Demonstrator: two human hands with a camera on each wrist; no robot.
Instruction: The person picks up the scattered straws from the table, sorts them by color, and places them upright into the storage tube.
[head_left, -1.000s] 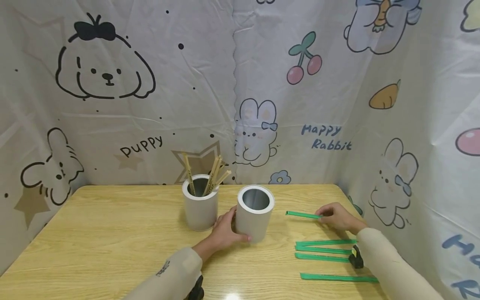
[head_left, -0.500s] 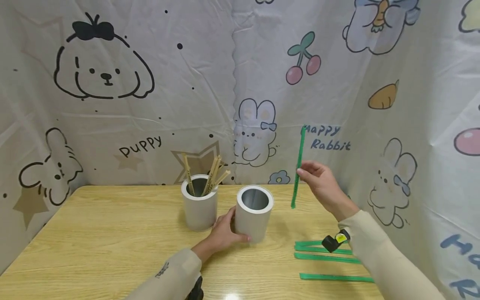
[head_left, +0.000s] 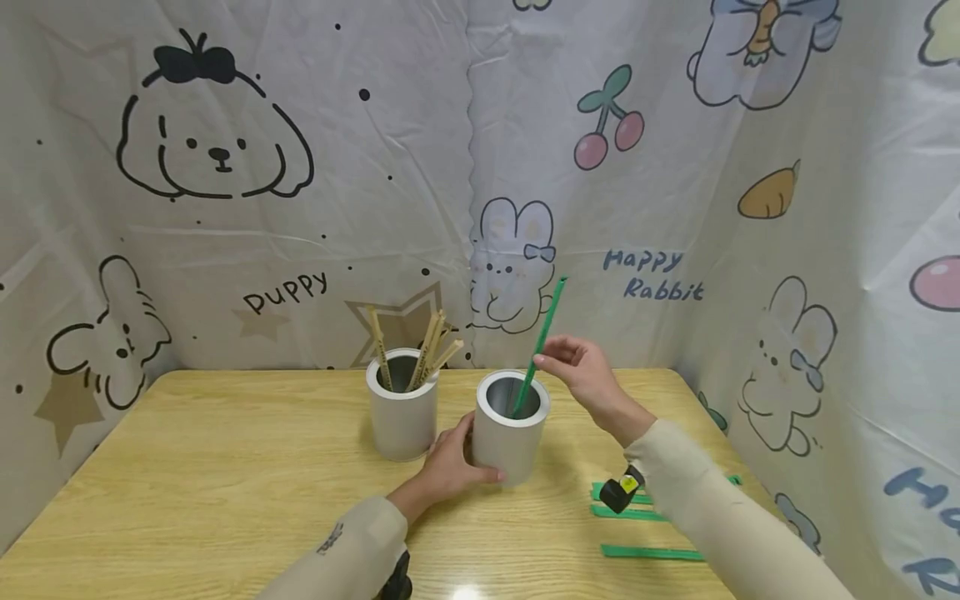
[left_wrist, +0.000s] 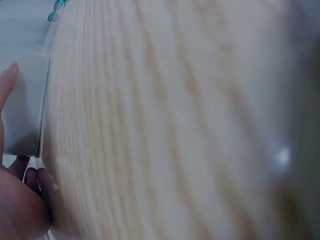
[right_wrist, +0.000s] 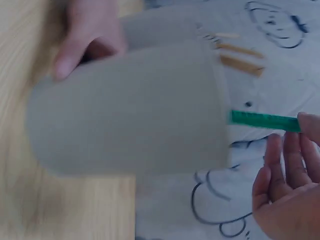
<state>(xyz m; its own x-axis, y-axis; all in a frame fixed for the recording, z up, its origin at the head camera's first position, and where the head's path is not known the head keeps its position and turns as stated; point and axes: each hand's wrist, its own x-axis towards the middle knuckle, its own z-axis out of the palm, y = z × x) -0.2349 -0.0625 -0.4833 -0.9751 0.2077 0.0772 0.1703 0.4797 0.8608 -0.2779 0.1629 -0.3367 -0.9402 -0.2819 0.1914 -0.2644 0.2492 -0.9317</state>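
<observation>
My left hand [head_left: 448, 467] grips the lower left side of a light grey, open-topped cylindrical container [head_left: 510, 450], its thumb across the front. In the left wrist view, part of that container [left_wrist: 25, 110] shows at the left edge between thumb and fingers. Between thumb and fingertips my right hand [head_left: 588, 377] pinches a thin green stick [head_left: 551, 318], tilted, with its lower end inside the container's mouth. The right wrist view shows the green stick [right_wrist: 265, 120] running from the rim to my fingers. A second matching container [head_left: 402, 425], to the left, holds several tan sticks [head_left: 429, 343].
Several more green sticks [head_left: 630, 513] lie on the wooden table [head_left: 225, 475] at the right, partly hidden under my right forearm. One stick [head_left: 651, 552] lies apart, closer to me. A printed cloth [head_left: 405, 167] hangs behind the table and along its sides.
My right hand has lifted a green stick off the table, turned it upright and carried it left, so its lower end is now inside the right container. My left hand has stayed in place.
</observation>
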